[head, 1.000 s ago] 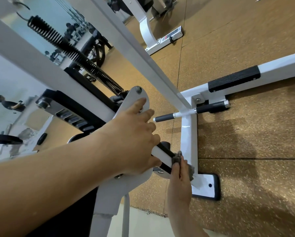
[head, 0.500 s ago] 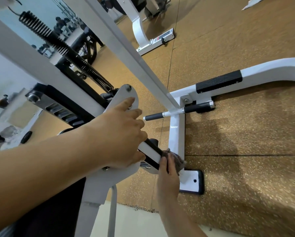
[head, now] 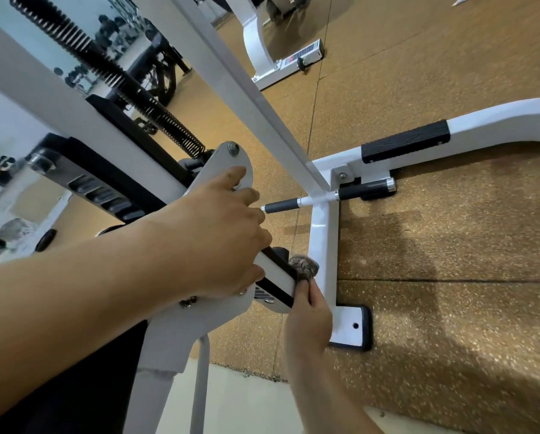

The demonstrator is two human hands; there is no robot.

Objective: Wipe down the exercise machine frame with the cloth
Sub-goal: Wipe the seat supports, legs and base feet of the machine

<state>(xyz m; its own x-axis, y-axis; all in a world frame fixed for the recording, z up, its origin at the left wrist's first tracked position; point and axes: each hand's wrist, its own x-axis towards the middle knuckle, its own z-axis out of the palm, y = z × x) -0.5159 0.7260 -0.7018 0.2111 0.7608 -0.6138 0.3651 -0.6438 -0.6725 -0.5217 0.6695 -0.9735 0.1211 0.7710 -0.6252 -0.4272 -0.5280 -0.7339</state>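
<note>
**Left grip** [head: 218,233]: clenched round the lever bar [head: 278,278], with the fingers curled over its upper edge. I judge I hold it this way to stop the pivoting part swinging while its far end is rubbed.

**Right grip** [head: 306,317]: comes up from below and pinches the cloth [head: 304,267] at the thumb tip. The other fingers are hidden behind the wad. I take the low approach as a way to leave the bar's end face clear to reach.

**Cloth**: a small grey wad, bunched rather than spread, which suits a narrow end and its corners. It is pressed to the black-edged tip of the lever bar, just beside the base leg [head: 325,245]. I cannot tell whether it touches the leg.

**Pivot plate** [head: 228,164]: a white plate with a bolt at its top, lying under my left knuckles. The lever bar runs out from it.

**Exercise machine frame**: a white diagonal beam [head: 246,89] meets the base leg at a joint. The foot plate [head: 351,327] lies flat on the floor [head: 450,324]. A black tread pad [head: 406,140] sits on the curved rail.

**Peg handle** [head: 325,198]: crosses the joint and nothing touches it.

**Coil spring** [head: 112,73]: black, running up to the left, well apart from both grips.

**Progress, by my estimate**: the work is on one small part, and the beam, leg and rail are not yet under the cloth.
</note>
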